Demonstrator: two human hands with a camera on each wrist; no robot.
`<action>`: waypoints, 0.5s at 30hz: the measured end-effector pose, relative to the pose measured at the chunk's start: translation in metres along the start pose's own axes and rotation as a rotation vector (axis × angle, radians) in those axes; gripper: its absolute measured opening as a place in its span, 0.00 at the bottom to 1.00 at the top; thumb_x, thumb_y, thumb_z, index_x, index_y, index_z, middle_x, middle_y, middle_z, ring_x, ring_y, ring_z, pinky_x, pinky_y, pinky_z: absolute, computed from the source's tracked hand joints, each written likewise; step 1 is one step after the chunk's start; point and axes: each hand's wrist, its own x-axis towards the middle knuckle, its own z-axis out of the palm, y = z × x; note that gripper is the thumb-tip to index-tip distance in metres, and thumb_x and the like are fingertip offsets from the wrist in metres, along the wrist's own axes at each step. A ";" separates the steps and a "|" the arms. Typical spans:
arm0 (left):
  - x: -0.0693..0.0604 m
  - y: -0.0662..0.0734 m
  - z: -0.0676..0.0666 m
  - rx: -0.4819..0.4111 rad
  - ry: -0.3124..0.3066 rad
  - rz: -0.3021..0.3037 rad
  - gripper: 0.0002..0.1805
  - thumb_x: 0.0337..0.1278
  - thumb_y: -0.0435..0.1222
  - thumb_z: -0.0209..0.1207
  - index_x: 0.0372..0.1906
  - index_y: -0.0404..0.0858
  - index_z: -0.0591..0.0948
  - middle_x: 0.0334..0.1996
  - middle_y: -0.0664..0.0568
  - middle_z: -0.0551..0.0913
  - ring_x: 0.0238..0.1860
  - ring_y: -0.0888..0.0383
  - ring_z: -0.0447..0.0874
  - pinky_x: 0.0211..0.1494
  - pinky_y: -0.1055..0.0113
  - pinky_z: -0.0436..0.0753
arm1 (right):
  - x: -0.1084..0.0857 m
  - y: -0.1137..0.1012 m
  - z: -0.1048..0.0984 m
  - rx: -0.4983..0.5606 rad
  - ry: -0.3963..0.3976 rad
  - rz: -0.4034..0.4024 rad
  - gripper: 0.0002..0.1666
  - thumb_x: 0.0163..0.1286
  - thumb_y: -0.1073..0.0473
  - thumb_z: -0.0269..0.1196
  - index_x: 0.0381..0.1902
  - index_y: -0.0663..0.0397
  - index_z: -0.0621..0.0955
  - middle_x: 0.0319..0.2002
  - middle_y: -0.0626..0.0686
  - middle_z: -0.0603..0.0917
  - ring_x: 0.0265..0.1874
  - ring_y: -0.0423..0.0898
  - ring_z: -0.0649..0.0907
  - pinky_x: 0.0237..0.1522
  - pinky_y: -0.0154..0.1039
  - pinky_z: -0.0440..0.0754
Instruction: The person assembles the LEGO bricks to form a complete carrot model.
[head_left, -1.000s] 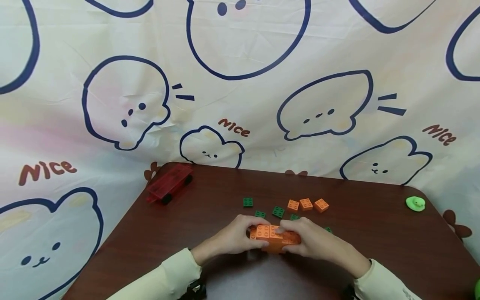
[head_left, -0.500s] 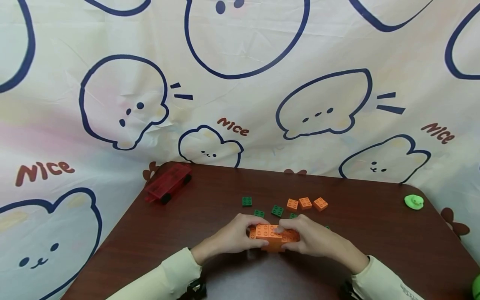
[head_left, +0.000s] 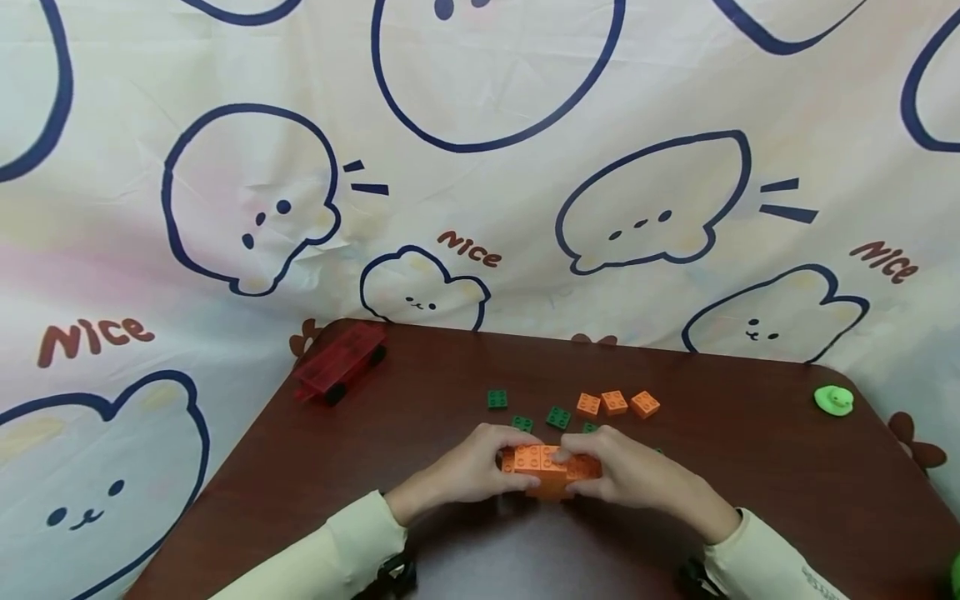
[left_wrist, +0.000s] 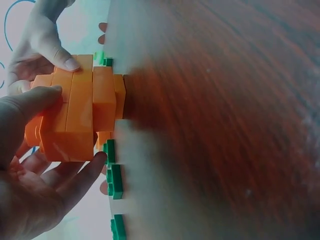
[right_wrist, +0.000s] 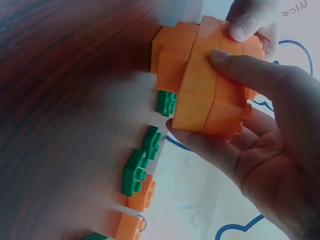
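Observation:
An assembly of stacked orange building bricks (head_left: 550,476) sits between both hands near the middle of the table. It narrows towards its base in the two wrist views, and studs show on its top. My left hand (head_left: 478,467) grips its left side, with the thumb on the near face and fingers behind. On the right side, my right hand (head_left: 626,468) holds it the same way, its index finger bent over the top studs. Both thumbs press the near face in the left wrist view, where the assembly (left_wrist: 80,102) shows several layers. The far-side fingers are partly hidden.
Behind the hands lie several green bricks (head_left: 557,417) and three loose orange bricks (head_left: 614,403). A translucent red toy cart (head_left: 341,363) with black wheels stands at the table's far left. Far right is a small light-green toy (head_left: 834,400). A patterned cloth (head_left: 525,208) hangs behind the table (head_left: 360,442).
Both hands keep their grip on the orange brick assembly and barely move. The head view has shifted very slightly.

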 end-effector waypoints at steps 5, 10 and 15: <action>0.002 0.001 -0.002 0.016 -0.021 0.009 0.17 0.63 0.41 0.70 0.56 0.51 0.85 0.48 0.60 0.87 0.40 0.71 0.81 0.42 0.71 0.84 | -0.001 0.001 -0.001 -0.030 -0.019 0.017 0.15 0.65 0.58 0.74 0.46 0.42 0.82 0.44 0.45 0.90 0.36 0.30 0.83 0.35 0.28 0.83; 0.005 0.003 -0.005 0.044 -0.032 0.043 0.17 0.64 0.40 0.69 0.57 0.50 0.84 0.49 0.60 0.86 0.41 0.70 0.81 0.43 0.71 0.84 | -0.009 -0.007 -0.011 -0.079 -0.074 0.097 0.19 0.68 0.50 0.72 0.54 0.37 0.80 0.51 0.42 0.87 0.44 0.33 0.83 0.44 0.33 0.85; 0.006 0.004 -0.006 0.057 -0.051 0.012 0.18 0.64 0.41 0.69 0.57 0.51 0.83 0.48 0.61 0.86 0.40 0.70 0.80 0.43 0.74 0.82 | -0.023 -0.013 -0.034 -0.047 -0.131 0.152 0.30 0.70 0.39 0.68 0.68 0.28 0.76 0.65 0.38 0.80 0.63 0.41 0.80 0.62 0.45 0.82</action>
